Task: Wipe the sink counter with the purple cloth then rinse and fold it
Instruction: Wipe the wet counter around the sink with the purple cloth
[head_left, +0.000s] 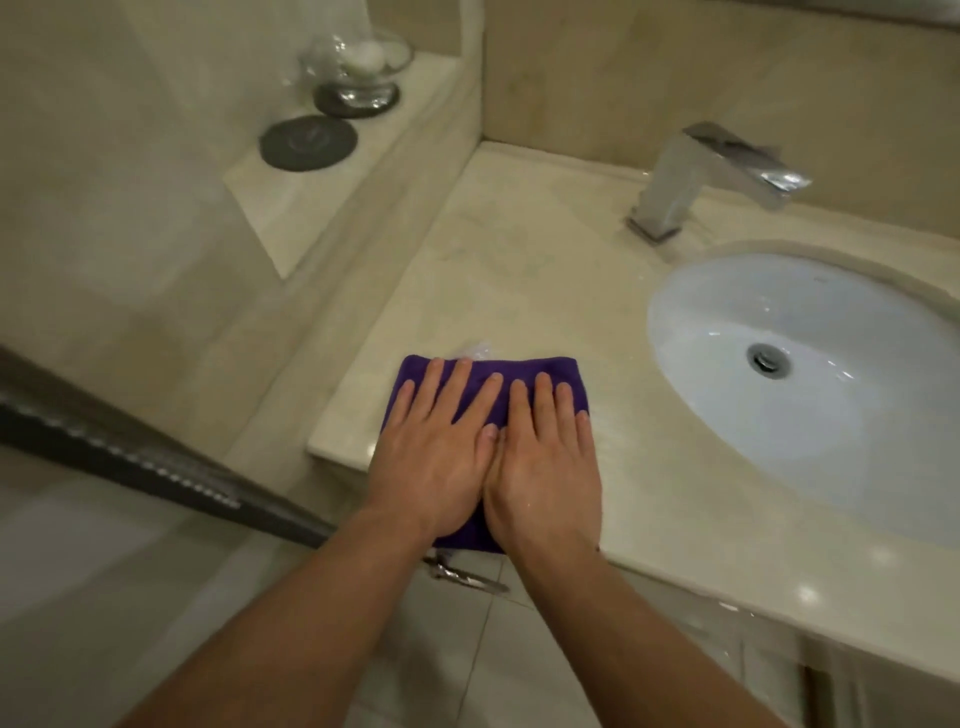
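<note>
With both palms flat on the purple cloth (524, 382), you look to be at the folding step, smoothing it down. Your left hand (434, 457) and right hand (545, 462) lie side by side, fingers straight and spread, pressing and pinching nothing. It sits as a neat rectangle on the sink counter (519, 270) at its front left corner, its near edge hanging over, well left of the basin (810, 364). Next, should it need another fold, lift one edge and lay it across
</note>
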